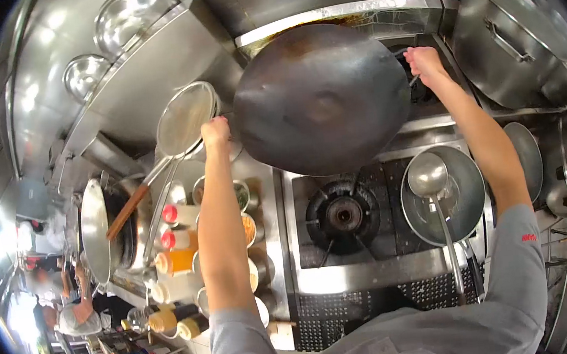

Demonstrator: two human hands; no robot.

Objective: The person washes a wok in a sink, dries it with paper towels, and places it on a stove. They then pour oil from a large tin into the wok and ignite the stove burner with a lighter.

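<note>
A large dark wok [322,100] is held up over the back of the stove, its rounded surface facing me. My right hand [425,65] is closed round the wok's handle at its right side. At the wok's left edge, my left hand [216,130] is closed too; what its fingers grip is hidden, and a wire strainer [187,118] lies just beside it. Below the wok, a gas burner [344,213] shows no pan on it. To its right sits a metal bowl [466,206] with a ladle [428,175] in it.
Squeeze bottles [180,260] and small ingredient containers stand left of the stove. A tall steel pot [504,43] is at the back right. Another pan [96,231] stands at the left. People work in the far left background.
</note>
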